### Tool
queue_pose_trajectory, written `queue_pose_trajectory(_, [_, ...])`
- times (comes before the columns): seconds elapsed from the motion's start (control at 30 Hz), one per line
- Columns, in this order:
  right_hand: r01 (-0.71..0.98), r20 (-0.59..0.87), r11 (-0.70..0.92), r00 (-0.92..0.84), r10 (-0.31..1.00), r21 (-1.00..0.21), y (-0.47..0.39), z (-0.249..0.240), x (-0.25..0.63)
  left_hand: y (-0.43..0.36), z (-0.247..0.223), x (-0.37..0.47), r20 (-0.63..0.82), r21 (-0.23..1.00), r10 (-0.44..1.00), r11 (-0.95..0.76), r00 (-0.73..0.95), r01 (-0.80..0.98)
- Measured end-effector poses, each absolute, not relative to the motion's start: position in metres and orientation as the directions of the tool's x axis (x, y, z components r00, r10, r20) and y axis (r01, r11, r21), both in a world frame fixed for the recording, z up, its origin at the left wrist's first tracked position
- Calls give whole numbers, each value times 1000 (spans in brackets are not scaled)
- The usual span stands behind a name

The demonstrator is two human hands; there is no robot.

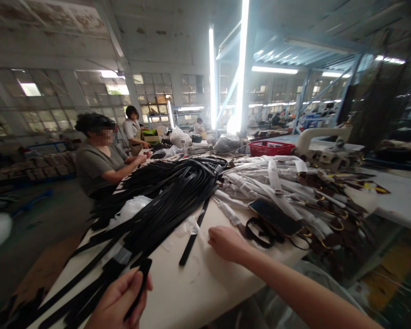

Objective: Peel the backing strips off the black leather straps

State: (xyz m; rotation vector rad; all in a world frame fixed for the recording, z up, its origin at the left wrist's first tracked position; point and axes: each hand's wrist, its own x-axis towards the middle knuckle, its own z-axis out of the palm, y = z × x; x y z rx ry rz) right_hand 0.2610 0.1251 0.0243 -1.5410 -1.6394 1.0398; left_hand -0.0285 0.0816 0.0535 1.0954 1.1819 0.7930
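My left hand (121, 297) is closed around the end of a black strap (144, 269), thumb on top, at the near edge of the table. My right hand (226, 244) is curled shut over the tabletop; whatever its fingers may hold is hidden. Just left of it lies a single black strap (189, 249) with a piece of clear wrap (192, 226) around it. A large bundle of black straps (178, 192) spreads beyond both hands. To the right is a heap of straps in white wrapping (260, 176), with brown ends and gold-coloured rings.
A phone (274, 214) and a black loop of strap (258, 233) lie right of my right hand. A red basket (271, 148) stands at the back, near a sewing machine (324, 141). One co-worker (101, 157) works along the table's left side; another (133, 130) stands farther back.
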Motion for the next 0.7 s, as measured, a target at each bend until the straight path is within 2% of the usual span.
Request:
queue_pose_trajectory(0.07, [325, -100, -15, -245, 964, -946, 136, 29, 243, 93, 60, -24, -288, 957, 920, 266, 265, 116])
queue_pose_trajectory(0.17, [16, -46, -44, -370, 928, -999, 157, 44, 204, 122, 67, -20, -210, 973, 938, 172, 277, 156])
queue_pose_trajectory(0.27, [-279, 37, -53, -307, 951, -959, 186, 52, 170, 158, 69, -17, -136, 987, 958, 108, 253, 120])
queue_pose_trajectory(0.33, [-416, 33, -71, -237, 971, -906, 206, 47, 159, 177, 65, -15, -135, 988, 957, 111, 258, 105])
queue_pose_trajectory(0.43, [-531, -48, -127, -160, 986, -838, 225, 26, 156, 192, 49, -12, -152, 987, 944, 130, 291, 94])
queue_pose_trajectory(0.53, [-571, -129, -182, -132, 983, -800, 228, 8, 159, 196, 30, -11, -164, 986, 939, 148, 303, 74])
queue_pose_trajectory(0.7, [-568, -177, -207, -108, 978, -797, 212, 7, 150, 194, 19, -5, -164, 986, 978, 165, 129, 0])
